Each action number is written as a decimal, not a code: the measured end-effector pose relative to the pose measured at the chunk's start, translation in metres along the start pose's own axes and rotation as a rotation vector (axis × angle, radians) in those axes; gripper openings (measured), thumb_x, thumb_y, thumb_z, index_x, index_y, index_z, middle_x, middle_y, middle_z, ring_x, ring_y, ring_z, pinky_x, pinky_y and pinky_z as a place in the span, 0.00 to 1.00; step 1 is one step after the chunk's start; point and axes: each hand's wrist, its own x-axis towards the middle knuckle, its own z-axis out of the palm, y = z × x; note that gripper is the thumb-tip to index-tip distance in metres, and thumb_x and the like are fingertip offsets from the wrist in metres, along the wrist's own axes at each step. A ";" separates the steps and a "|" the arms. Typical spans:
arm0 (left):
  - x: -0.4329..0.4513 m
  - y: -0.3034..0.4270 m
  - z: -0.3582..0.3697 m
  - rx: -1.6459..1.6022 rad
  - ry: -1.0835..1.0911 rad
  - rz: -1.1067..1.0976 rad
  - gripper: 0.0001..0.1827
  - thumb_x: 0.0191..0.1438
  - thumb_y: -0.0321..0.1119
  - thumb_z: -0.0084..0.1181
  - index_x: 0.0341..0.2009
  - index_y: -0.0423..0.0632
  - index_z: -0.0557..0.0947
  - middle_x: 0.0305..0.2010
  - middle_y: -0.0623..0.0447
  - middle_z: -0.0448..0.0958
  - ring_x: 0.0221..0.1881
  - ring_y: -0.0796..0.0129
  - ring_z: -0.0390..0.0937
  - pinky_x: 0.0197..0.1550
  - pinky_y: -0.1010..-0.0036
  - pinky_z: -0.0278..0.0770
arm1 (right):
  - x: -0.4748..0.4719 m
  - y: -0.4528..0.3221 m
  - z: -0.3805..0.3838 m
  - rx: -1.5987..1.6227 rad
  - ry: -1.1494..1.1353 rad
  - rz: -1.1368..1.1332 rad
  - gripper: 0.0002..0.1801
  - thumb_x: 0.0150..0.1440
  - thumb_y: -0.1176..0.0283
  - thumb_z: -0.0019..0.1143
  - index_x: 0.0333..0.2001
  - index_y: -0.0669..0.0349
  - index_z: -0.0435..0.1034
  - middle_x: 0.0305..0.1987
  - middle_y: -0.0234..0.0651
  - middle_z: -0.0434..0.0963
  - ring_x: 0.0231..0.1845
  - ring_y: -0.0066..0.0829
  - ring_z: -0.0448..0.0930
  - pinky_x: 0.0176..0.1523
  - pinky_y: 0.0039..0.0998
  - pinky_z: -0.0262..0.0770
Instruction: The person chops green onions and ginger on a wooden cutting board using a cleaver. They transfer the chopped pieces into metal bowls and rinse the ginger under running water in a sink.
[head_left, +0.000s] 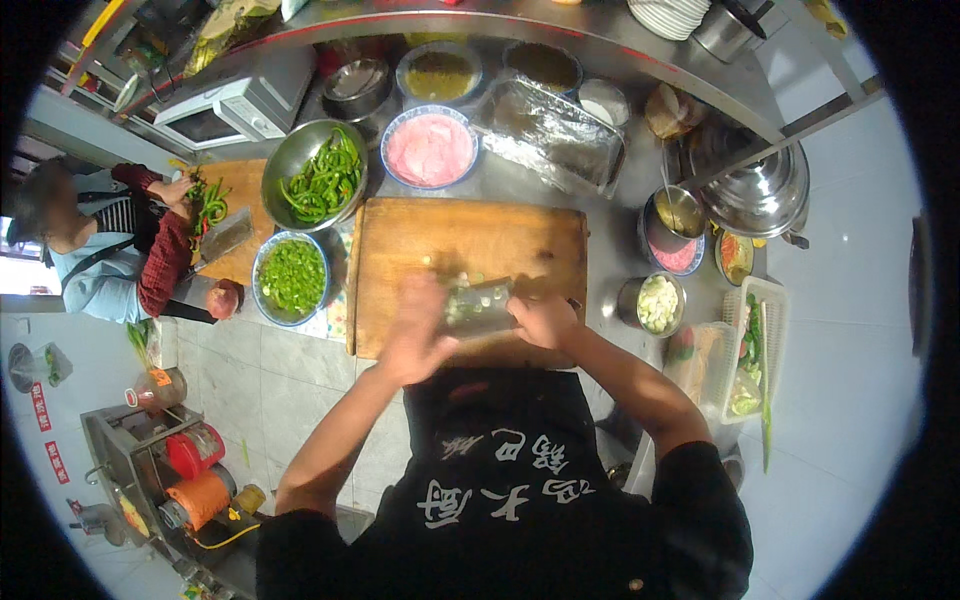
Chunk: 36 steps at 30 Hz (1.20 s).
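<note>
My right hand (546, 321) grips the handle of a cleaver (487, 324) over the wooden cutting board (480, 225). Small pale-green slices, apparently scallion, lie on the broad blade, and a few loose ones rest on the board beyond it. Blurred by motion, my left hand (420, 334) hovers at the blade's left side with its thumb spread from the fingers; nothing shows in it. To the board's left stands a blue-rimmed bowl of chopped greens (291, 277). Right of the board is a metal pot of pale chopped pieces (660, 304).
A steel bowl of green peppers (322, 176), a bowl of pink paste (429, 146) and a film-covered tray (555, 131) line the board's far side. A co-worker (112, 232) handles peppers beside another cleaver (226, 238) at left. A white basket (772, 330) stands at right; a shelf (480, 19) overhangs the back.
</note>
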 end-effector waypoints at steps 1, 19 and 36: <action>0.016 0.004 0.016 0.032 -0.225 0.074 0.41 0.59 0.48 0.54 0.69 0.35 0.59 0.75 0.35 0.51 0.78 0.44 0.41 0.76 0.53 0.39 | -0.001 0.006 0.004 0.029 -0.084 0.005 0.18 0.51 0.64 0.61 0.43 0.58 0.67 0.35 0.45 0.77 0.39 0.49 0.79 0.41 0.48 0.75; 0.041 -0.067 0.034 -0.020 0.084 -0.028 0.25 0.61 0.39 0.53 0.61 0.43 0.73 0.71 0.37 0.59 0.71 0.41 0.58 0.70 0.55 0.59 | -0.131 0.041 0.023 0.028 0.208 0.314 0.18 0.44 0.66 0.73 0.35 0.56 0.71 0.26 0.37 0.80 0.26 0.40 0.82 0.30 0.40 0.77; 0.074 -0.186 0.012 0.284 0.415 -0.797 0.15 0.58 0.41 0.53 0.44 0.44 0.78 0.43 0.37 0.77 0.45 0.42 0.77 0.48 0.54 0.76 | -0.145 0.000 0.069 0.253 0.625 0.796 0.19 0.41 0.68 0.74 0.34 0.58 0.70 0.25 0.37 0.82 0.27 0.34 0.85 0.36 0.35 0.80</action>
